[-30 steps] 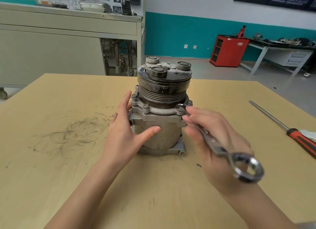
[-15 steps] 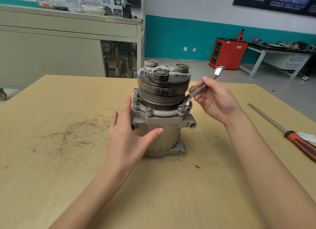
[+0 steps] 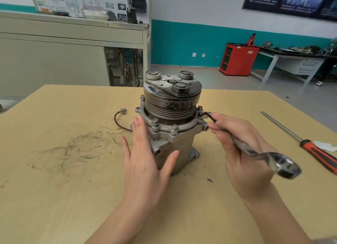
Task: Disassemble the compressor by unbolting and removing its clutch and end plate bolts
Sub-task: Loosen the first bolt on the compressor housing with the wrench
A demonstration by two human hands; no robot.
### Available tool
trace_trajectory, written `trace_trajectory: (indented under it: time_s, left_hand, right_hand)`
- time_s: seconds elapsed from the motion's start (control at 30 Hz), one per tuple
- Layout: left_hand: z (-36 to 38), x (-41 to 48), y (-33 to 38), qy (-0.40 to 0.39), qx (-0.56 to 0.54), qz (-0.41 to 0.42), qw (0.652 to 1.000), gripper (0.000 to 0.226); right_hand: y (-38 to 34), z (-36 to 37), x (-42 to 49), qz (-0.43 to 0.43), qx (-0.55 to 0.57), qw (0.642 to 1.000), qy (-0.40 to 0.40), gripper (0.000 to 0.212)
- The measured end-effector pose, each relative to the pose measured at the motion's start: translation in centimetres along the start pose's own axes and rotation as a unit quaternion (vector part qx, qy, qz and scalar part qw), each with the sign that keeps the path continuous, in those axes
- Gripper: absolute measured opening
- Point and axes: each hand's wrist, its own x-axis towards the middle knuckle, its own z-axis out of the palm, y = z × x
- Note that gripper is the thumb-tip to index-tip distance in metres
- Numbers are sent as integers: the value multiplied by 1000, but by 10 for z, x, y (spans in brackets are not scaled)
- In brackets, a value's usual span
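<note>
A grey metal compressor [image 3: 175,145] stands upright in the middle of the wooden table, its dark grooved clutch pulley [image 3: 172,99] on top. Several bolts ring the end plate flange [image 3: 164,128]. My left hand [image 3: 145,161] lies with straight fingers against the compressor's left side, thumb across the front. My right hand [image 3: 240,149] grips a silver combination wrench [image 3: 255,151]. Its far end sits on a flange bolt [image 3: 200,109] at the right side. The wrench's ring end points toward me.
A red-handled screwdriver [image 3: 310,147] lies on the table [image 3: 54,189] at the right, beside a white scrap. A black wire with a connector [image 3: 120,116] trails from the compressor's left. Grey scuff marks cover the table's left. A cabinet, red cart and bench stand beyond.
The compressor has turned, so its wire now shows at the left. My right hand swung the wrench from pointing away to pointing toward me, its end now on a bolt at the right.
</note>
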Motion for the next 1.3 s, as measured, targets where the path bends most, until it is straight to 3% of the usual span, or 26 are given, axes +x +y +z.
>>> trace_trajectory:
  time_s: [0.17,0.3,0.53,0.77,1.03,1.17,1.23,1.3]
  left_hand:
    - [1,4,-3,-16,-16,-1,1000,79]
    - [-1,6,-2,-10,-34,-12,999,74]
    - [-1,6,-4,-9,-55,4,998,72]
    - [2,5,-7,9,-38,18,999,72]
    - [7,6,-9,22,-41,24,999,73]
    - [8,8,-10,12,-49,24,998,76]
    - [7,9,-10,3,-45,21,999,79]
    - [7,9,-11,0,-48,11,999,83]
  right_hand:
    - [-5,7,4,-114,-155,981,32,47]
    - [-4,10,5,-139,-191,971,39,46]
    - [-8,12,-2,-135,-205,968,47,50]
    - [-9,12,-8,-65,-156,983,67,49]
    - [-3,4,2,-93,-138,986,18,52]
    - [2,5,-4,-42,-62,997,20,42]
    - [3,9,-9,36,59,996,48,28]
    - [13,9,-7,151,218,958,111,24]
